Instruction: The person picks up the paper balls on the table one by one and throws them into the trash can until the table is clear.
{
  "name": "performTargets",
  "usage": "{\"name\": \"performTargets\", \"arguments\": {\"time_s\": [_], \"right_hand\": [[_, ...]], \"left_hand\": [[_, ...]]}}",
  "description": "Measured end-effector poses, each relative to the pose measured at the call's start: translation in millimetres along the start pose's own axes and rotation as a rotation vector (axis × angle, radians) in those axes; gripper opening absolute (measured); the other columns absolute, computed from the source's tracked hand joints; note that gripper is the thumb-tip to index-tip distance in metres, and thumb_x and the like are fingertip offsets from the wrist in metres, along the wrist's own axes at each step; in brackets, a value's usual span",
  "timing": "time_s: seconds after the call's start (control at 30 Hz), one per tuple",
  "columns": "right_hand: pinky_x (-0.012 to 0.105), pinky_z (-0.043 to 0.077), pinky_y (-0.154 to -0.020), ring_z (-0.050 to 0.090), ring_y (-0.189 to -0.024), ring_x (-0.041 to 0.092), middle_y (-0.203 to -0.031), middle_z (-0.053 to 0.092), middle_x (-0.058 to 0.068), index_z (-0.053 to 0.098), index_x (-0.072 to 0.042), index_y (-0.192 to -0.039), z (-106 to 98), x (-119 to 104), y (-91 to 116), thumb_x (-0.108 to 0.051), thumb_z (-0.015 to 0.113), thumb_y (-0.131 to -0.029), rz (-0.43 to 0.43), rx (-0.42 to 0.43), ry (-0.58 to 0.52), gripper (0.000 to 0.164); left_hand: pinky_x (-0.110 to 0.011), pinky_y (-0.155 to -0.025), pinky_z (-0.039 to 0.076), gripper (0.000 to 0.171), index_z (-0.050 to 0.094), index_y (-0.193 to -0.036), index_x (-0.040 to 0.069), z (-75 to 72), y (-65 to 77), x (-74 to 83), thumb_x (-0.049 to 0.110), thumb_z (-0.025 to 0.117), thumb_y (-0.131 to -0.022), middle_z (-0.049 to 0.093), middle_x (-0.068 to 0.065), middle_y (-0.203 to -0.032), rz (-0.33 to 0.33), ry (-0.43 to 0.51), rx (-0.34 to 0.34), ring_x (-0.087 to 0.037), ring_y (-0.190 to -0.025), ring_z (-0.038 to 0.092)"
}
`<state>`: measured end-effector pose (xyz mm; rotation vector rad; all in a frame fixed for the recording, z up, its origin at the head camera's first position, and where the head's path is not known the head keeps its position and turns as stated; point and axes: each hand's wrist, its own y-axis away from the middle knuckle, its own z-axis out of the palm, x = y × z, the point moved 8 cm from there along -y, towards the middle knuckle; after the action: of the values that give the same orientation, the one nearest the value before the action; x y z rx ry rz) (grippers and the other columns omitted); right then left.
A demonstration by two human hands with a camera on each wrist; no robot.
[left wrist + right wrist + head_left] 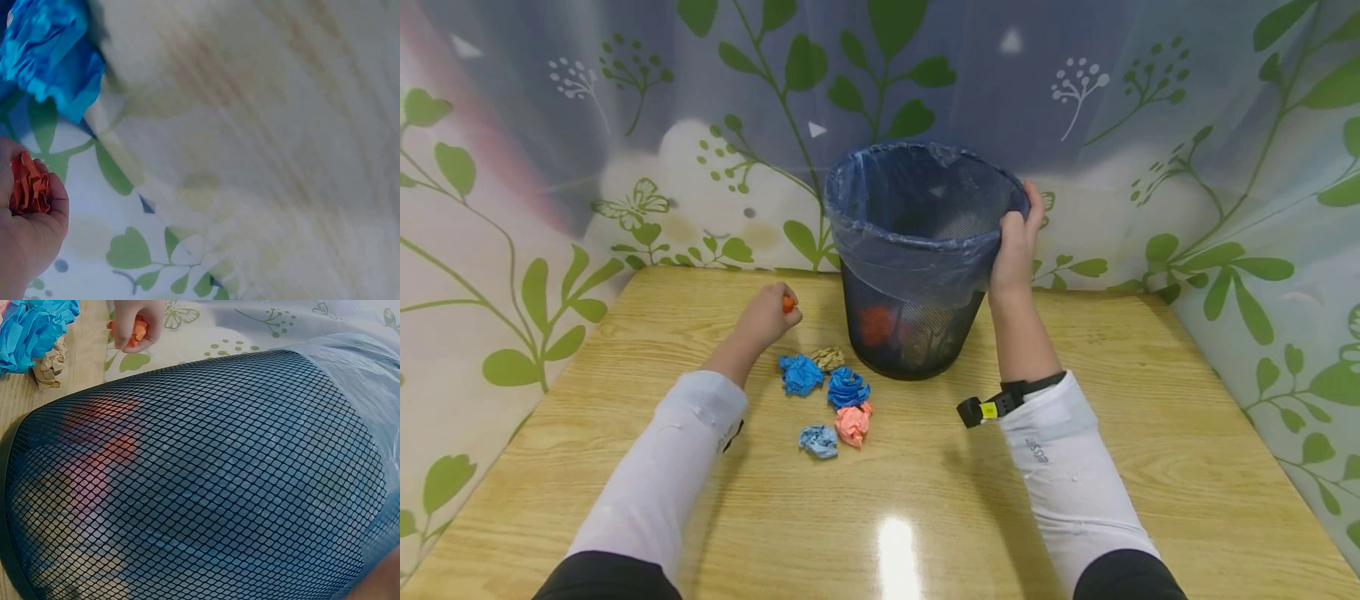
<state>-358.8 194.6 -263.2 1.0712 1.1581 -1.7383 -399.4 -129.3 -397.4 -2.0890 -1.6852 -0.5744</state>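
My left hand (pixel 765 317) grips a crumpled orange paper ball (pixel 30 184), just left of a black mesh wastebasket (pixel 917 333). A translucent bluish bin liner (pixel 917 271) is folded over the basket's rim. On that rim's right side, my right hand (pixel 1018 246) holds on with curled fingers, and the basket leans slightly. Through the mesh, orange, pink and tan paper balls (pixel 94 481) show at the bottom. Between my arms lie two blue paper balls (pixel 801 375), a tan one (pixel 828 358), a pink one (pixel 853 424) and a pale blue one (pixel 818 441).
Everything stands on a light wooden table (pixel 925 483). A leaf-patterned curtain (pixel 737 167) rises close behind the basket and along both sides. A black strap with a small device (pixel 988 408) sits on my right wrist.
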Motion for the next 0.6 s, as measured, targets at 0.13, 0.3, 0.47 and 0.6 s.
{"name": "performTargets", "arguments": {"time_s": [0.13,0.3,0.47,0.6], "right_hand": [[0.020,0.034,-0.087,0.042,-0.111,0.021,-0.149,0.030,0.008,0.017,-0.024,-0.151,0,0,-1,-0.019,0.029,-0.090,0.001,-0.002,-0.024,0.062],[0.019,0.037,-0.088,0.045,-0.107,0.021,-0.148,0.032,0.010,0.018,-0.023,-0.150,0,0,-2,-0.019,0.029,-0.090,0.001,-0.003,-0.037,0.062],[0.021,0.036,-0.091,0.043,-0.113,0.022,-0.149,0.032,0.009,0.018,-0.024,-0.150,0,-1,-2,-0.019,0.029,-0.090,0.000,-0.004,-0.039,0.061],[0.020,0.034,-0.089,0.042,-0.113,0.021,-0.150,0.030,0.007,0.017,-0.025,-0.151,0,0,-2,-0.019,0.028,-0.090,0.013,-0.005,-0.024,0.062]], "left_hand": [[-0.039,-0.075,0.042,0.026,0.053,-0.110,-0.007,-12.6,-0.2,2.3,0.009,0.052,-0.090,0.055,-0.020,-0.100,0.000,0.012,0.023,-0.028,-0.083,0.048],[-0.043,-0.080,0.043,0.025,0.050,-0.110,-0.006,-31.6,-1.6,5.8,0.010,0.052,-0.091,0.054,-0.021,-0.104,-0.001,0.039,0.059,-0.031,-0.089,0.049],[-0.046,-0.084,0.044,0.025,0.050,-0.112,-0.005,-55.4,-3.9,17.5,0.011,0.051,-0.093,0.053,-0.023,-0.110,0.006,0.061,0.114,-0.033,-0.094,0.050],[-0.047,-0.086,0.044,0.026,0.051,-0.113,-0.005,-73.8,-8.0,25.1,0.012,0.051,-0.093,0.053,-0.024,-0.113,0.026,0.082,0.161,-0.034,-0.096,0.050]]}}
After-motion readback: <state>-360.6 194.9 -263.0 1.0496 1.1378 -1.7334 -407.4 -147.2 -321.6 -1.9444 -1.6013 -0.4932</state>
